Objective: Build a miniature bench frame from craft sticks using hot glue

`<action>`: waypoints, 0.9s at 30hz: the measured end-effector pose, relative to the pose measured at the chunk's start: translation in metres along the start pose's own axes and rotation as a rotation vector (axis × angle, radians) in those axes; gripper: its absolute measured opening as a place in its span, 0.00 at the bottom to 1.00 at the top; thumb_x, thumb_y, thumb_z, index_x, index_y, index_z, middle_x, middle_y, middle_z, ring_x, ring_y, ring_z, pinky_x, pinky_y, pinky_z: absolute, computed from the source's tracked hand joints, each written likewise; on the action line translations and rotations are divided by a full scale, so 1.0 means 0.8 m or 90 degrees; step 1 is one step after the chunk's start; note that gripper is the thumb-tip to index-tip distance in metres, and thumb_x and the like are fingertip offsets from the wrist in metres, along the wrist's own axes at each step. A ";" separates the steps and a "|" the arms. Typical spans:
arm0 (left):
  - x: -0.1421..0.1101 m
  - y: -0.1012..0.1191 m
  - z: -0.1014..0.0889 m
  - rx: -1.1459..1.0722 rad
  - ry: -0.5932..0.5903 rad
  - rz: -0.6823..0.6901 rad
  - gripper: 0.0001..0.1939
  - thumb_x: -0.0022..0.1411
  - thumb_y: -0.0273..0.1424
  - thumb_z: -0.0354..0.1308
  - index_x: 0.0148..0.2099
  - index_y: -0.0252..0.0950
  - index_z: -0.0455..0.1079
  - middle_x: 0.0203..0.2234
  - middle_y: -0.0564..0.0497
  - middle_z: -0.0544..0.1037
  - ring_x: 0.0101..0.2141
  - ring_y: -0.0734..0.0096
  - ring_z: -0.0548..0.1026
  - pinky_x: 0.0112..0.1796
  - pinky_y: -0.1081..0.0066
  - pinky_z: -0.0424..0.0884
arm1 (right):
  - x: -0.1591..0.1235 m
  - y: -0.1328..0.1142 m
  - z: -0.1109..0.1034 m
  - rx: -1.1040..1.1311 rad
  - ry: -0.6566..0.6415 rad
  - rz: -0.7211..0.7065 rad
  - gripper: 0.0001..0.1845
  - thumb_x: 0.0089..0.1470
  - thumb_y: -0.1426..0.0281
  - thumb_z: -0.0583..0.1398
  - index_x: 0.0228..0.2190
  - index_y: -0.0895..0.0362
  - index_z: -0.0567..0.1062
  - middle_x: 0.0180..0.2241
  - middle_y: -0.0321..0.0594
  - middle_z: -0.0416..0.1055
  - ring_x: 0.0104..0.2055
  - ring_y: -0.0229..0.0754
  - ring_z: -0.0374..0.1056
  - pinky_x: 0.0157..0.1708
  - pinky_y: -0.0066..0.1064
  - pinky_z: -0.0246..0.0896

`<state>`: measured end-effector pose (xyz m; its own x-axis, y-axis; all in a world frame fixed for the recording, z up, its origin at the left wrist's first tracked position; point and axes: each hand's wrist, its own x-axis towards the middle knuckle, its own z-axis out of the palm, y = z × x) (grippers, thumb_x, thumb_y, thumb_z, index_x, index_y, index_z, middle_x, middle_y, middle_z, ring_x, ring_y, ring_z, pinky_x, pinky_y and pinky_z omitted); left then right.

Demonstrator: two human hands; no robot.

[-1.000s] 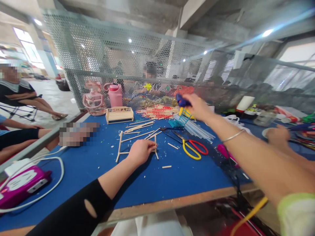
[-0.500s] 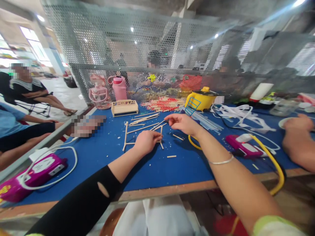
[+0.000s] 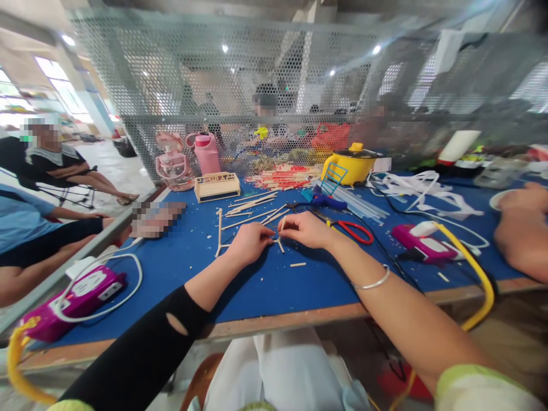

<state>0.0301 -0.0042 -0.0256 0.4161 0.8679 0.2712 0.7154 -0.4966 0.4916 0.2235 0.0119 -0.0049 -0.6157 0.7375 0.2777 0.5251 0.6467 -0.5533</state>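
Observation:
My left hand (image 3: 249, 242) rests on the blue table (image 3: 265, 288) with its fingers pinched on a thin wooden stick of a small stick frame (image 3: 221, 233). My right hand (image 3: 306, 229) meets it from the right and pinches another short wooden stick (image 3: 281, 227), held nearly upright. Loose sticks (image 3: 252, 206) lie just beyond both hands. A blue glue gun (image 3: 326, 200) lies on the table behind my right hand, beside red-handled scissors (image 3: 353, 229).
A wooden stick box (image 3: 217, 186), pink bottles (image 3: 208, 153), a pile of red-tipped sticks (image 3: 283, 177) and a yellow pot (image 3: 350, 164) stand at the back by the mesh screen. Purple power strips (image 3: 72, 299) (image 3: 422, 246) lie left and right. Another person's hand (image 3: 522, 220) is at right.
My right hand left the blue glue gun at the back, came down to the sticks and now pinches one beside my left hand. The view shifted, showing the yellow pot.

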 end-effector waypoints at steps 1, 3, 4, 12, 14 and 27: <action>-0.001 -0.001 0.000 0.025 -0.003 -0.005 0.11 0.55 0.31 0.58 0.40 0.38 0.77 0.35 0.49 0.79 0.36 0.67 0.74 0.39 0.73 0.67 | 0.000 0.000 0.001 0.000 -0.001 -0.001 0.06 0.51 0.69 0.57 0.28 0.58 0.73 0.24 0.34 0.72 0.26 0.35 0.64 0.29 0.25 0.56; -0.003 0.000 0.002 0.058 -0.007 -0.016 0.10 0.55 0.32 0.58 0.38 0.38 0.78 0.34 0.48 0.79 0.36 0.66 0.74 0.39 0.73 0.67 | 0.001 -0.002 0.001 -0.010 -0.001 -0.002 0.05 0.50 0.70 0.58 0.28 0.58 0.73 0.24 0.35 0.72 0.27 0.36 0.65 0.29 0.25 0.56; -0.003 0.001 0.003 0.061 -0.008 -0.021 0.10 0.56 0.32 0.58 0.38 0.39 0.78 0.33 0.49 0.79 0.35 0.67 0.74 0.39 0.72 0.67 | 0.002 -0.003 0.002 -0.015 -0.001 -0.002 0.05 0.50 0.70 0.58 0.28 0.58 0.73 0.25 0.35 0.73 0.27 0.36 0.66 0.30 0.25 0.56; -0.001 0.002 0.003 0.026 -0.013 -0.042 0.10 0.55 0.32 0.57 0.36 0.38 0.79 0.30 0.49 0.80 0.32 0.67 0.74 0.33 0.73 0.66 | 0.005 -0.012 0.005 -0.034 0.007 0.025 0.05 0.50 0.70 0.58 0.25 0.58 0.73 0.22 0.35 0.74 0.25 0.35 0.67 0.28 0.25 0.56; -0.001 0.002 0.002 0.021 -0.011 -0.038 0.10 0.55 0.32 0.57 0.36 0.38 0.79 0.30 0.49 0.80 0.31 0.68 0.74 0.34 0.73 0.66 | 0.005 -0.012 0.006 -0.046 0.015 0.030 0.06 0.50 0.70 0.58 0.25 0.58 0.73 0.22 0.35 0.74 0.24 0.35 0.66 0.27 0.25 0.55; 0.000 0.004 0.001 0.032 -0.024 -0.051 0.10 0.55 0.32 0.57 0.37 0.38 0.79 0.31 0.49 0.80 0.32 0.68 0.74 0.35 0.73 0.67 | 0.007 -0.010 0.007 -0.057 0.014 0.027 0.07 0.51 0.70 0.57 0.24 0.57 0.72 0.21 0.35 0.73 0.24 0.35 0.65 0.27 0.25 0.54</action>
<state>0.0328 -0.0056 -0.0251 0.3762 0.9047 0.2001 0.7745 -0.4256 0.4680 0.2129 0.0096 -0.0033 -0.5795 0.7677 0.2734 0.6008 0.6292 -0.4931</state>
